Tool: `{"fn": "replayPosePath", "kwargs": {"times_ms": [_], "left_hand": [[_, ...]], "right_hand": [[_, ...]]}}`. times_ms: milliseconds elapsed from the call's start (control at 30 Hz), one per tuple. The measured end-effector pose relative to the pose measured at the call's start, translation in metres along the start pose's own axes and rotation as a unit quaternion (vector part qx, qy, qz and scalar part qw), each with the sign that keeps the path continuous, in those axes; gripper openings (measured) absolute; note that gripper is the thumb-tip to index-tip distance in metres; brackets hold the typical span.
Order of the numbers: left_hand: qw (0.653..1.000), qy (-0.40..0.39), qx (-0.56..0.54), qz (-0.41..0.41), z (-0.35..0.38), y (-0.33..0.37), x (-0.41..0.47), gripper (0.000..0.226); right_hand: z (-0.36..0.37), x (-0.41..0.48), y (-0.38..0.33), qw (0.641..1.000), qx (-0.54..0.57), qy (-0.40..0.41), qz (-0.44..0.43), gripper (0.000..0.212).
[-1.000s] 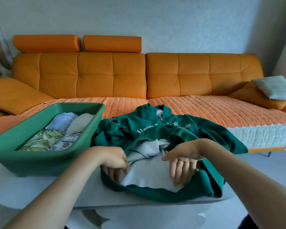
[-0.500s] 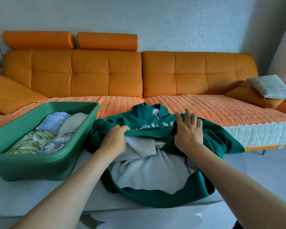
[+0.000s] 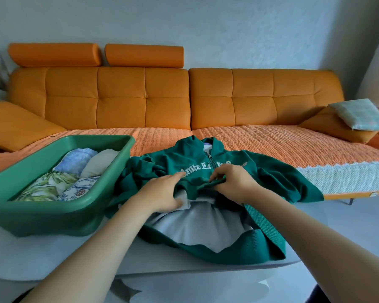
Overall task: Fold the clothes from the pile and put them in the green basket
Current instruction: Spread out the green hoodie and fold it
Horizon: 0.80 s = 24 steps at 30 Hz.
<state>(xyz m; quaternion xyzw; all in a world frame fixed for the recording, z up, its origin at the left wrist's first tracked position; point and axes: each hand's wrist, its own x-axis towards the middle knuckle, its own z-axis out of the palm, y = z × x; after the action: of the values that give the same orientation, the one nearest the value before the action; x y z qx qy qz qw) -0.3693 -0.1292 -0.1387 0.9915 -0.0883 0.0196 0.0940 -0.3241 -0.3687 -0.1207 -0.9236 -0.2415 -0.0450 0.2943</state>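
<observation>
A green zip sweatshirt [image 3: 190, 158] with white lettering and a pale grey lining lies crumpled on the white table [image 3: 53, 256], its hem turned up toward me. My left hand [image 3: 162, 191] lies on it just left of the zip, fingers stretched over the lettering and thumb tucked at the grey lining. My right hand [image 3: 232, 180] pinches a fold of green fabric just right of the zip. The green basket [image 3: 59, 215] stands to the left, touching the sweatshirt, with several folded clothes [image 3: 74, 173] inside.
An orange sofa [image 3: 144, 99] with a woven orange cover runs behind the table. On its right end lie an orange cushion and a pale checked pillow [image 3: 359, 114]. The table's front edge is close to me, with grey floor at the right.
My right hand has drawn back from the sweatshirt's chest and curled onto a fold by the zip. My left hand has uncurled and now reaches over the lettering.
</observation>
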Motion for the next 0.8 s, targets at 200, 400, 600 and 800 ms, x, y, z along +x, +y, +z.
{"fn": "replayPosePath", "kwargs": {"times_ms": [200,400,600,800], "left_hand": [[0.999,0.001,0.019,0.046,0.017,0.001,0.004,0.064],[0.994,-0.028,-0.033,0.105,0.012,-0.001,-0.001,0.013],[0.981,-0.122,-0.114,0.097,-0.024,0.012,-0.014,0.027],[0.904,-0.356,-0.233,-0.045,-0.033,0.030,-0.029,0.044]], "right_hand": [[-0.008,-0.024,-0.013,0.976,0.049,-0.208,-0.033,0.020],[0.006,-0.039,-0.013,0.943,-0.026,-0.333,-0.010,0.024],[0.002,-0.041,-0.024,0.888,-0.055,-0.456,0.023,0.021],[-0.023,-0.021,-0.025,0.910,0.081,-0.400,0.078,0.029]]}}
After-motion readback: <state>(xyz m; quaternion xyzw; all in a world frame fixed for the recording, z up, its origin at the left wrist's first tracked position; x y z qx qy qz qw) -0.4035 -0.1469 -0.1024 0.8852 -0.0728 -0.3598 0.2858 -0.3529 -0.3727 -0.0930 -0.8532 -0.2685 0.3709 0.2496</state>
